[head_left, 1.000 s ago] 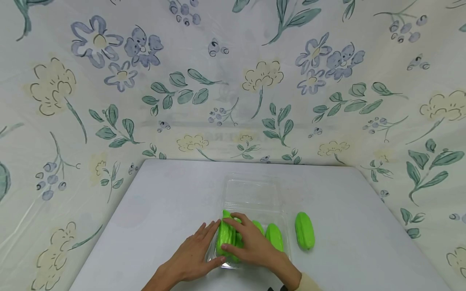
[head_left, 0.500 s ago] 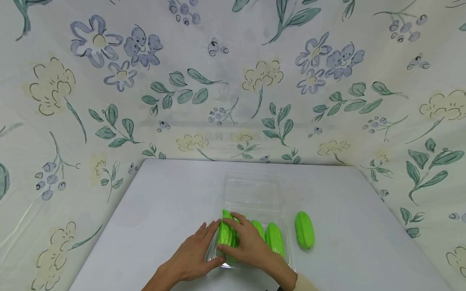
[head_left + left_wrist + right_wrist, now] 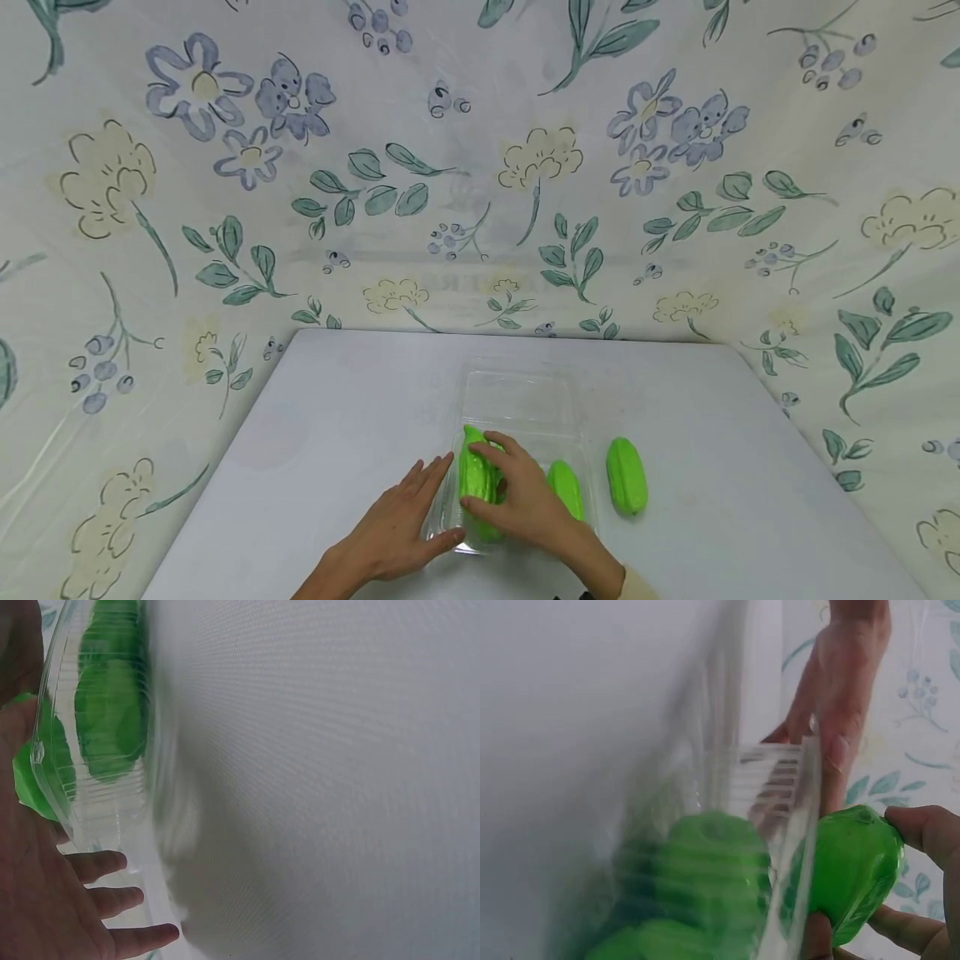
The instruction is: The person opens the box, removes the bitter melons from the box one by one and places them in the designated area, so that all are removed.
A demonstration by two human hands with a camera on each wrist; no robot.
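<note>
Floral cloth [image 3: 480, 179], printed with blue flowers, pale yellow blooms and green leaves, hangs behind and to both sides of a white table [image 3: 345, 400]. On the table sits a clear plastic container [image 3: 589, 467], its clear lid [image 3: 517, 398] folded open on the side away from the person.

The right hand [image 3: 522, 497] grasps 1 green ridged fruit [image 3: 476, 473], pinching it between thumb and fingers over the left part of the container. Its pointed end faces away from the person. In the right wrist view this fruit is at the height of the rim, partly seen through the clear wall. A pale sleeve [image 3: 636, 585] shows at the right wrist.

The left hand [image 3: 397, 525] grasps nothing; its fingers are extended and spread along the container's left wall, with the thumb by the near left corner. How firmly it presses cannot be told.

Inside the container, 1 right-hand fruit [image 3: 566, 488] lies near the right wall, and more green shapes [image 3: 712, 862] show through the plastic below the grasped piece, too blurred to count. Outside, 1 loose fruit [image 3: 627, 477] lies on the table just right of the container.
</note>
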